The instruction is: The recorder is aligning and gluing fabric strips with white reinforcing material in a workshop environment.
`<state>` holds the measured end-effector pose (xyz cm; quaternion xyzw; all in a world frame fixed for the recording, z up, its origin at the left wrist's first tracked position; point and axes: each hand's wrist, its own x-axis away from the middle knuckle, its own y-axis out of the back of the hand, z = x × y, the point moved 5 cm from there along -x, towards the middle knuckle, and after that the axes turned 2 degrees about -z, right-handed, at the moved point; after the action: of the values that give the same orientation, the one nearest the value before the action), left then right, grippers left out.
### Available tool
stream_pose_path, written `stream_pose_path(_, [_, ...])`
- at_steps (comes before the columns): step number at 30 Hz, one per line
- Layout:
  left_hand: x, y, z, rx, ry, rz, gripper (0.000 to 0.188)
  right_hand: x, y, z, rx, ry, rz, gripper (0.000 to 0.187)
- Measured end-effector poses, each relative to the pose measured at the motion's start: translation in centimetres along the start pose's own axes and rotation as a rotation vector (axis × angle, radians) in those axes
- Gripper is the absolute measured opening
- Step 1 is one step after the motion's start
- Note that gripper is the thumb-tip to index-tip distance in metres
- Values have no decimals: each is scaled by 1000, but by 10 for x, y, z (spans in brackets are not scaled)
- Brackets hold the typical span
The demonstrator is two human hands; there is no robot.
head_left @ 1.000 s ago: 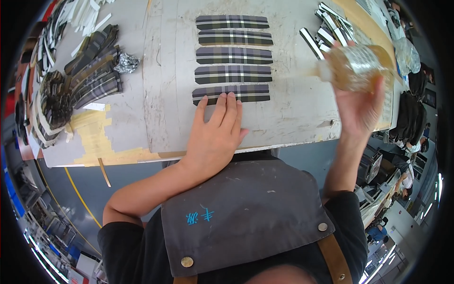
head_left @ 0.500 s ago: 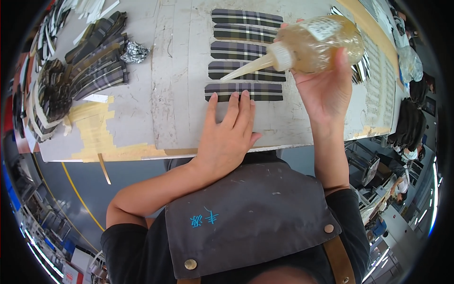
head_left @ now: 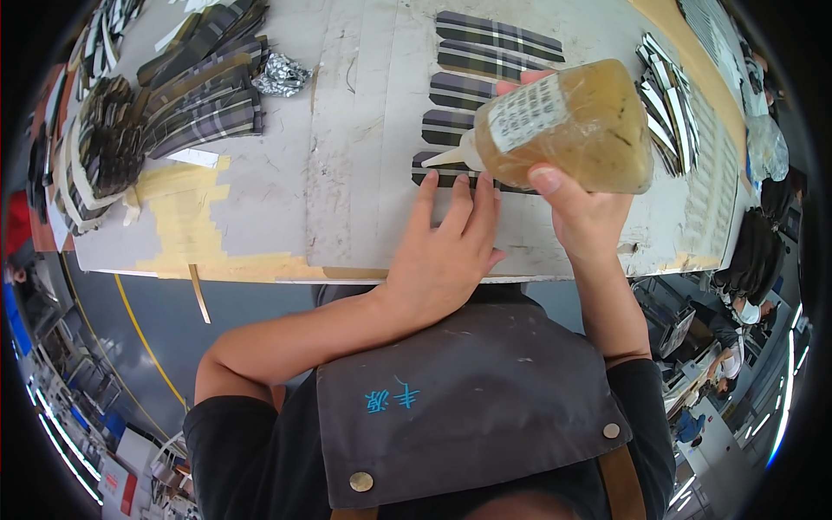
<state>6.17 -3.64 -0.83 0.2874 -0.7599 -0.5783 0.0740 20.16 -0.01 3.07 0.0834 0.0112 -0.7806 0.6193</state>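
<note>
My right hand (head_left: pixel 582 208) is wrapped round a squeeze bottle (head_left: pixel 598 130) of yellowish liquid, with a pale label and a narrow nozzle. The bottle tilts down to the left. Its tip is at the left end of the nearest plaid fabric strip (head_left: pixel 423 172); whether it touches cannot be told. My left hand (head_left: pixel 446 247) lies with fingers spread, fingertips on that strip's near edge. Beyond it several more plaid strips (head_left: pixel 498 33) lie in a column, each with a pointed left end. The bottle and right hand hide parts of the nearer strips.
Piled plaid pieces (head_left: pixel 204 104) and a ball of crumpled foil (head_left: pixel 282 75) lie on the table's left. Yellowish tape (head_left: pixel 186 212) covers part of its near left edge. Narrow black-and-white strips (head_left: pixel 667 108) are heaped at the right. People (head_left: pixel 737 347) are in the right background.
The bottle has come nearer and tilted further, its tip moving from above the gap between strips onto the nearest strip. The whole view has shifted, and my left hand remains on that strip.
</note>
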Motion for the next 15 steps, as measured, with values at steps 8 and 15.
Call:
stream_pose_path(8, [1, 1, 0, 28, 3, -5, 52, -2, -12, -3, -63, 45, 31, 103])
stream_pose_path(15, [1, -1, 0, 48, -8, -23, 51, -9, -12, 14, 113, 152, 145, 108])
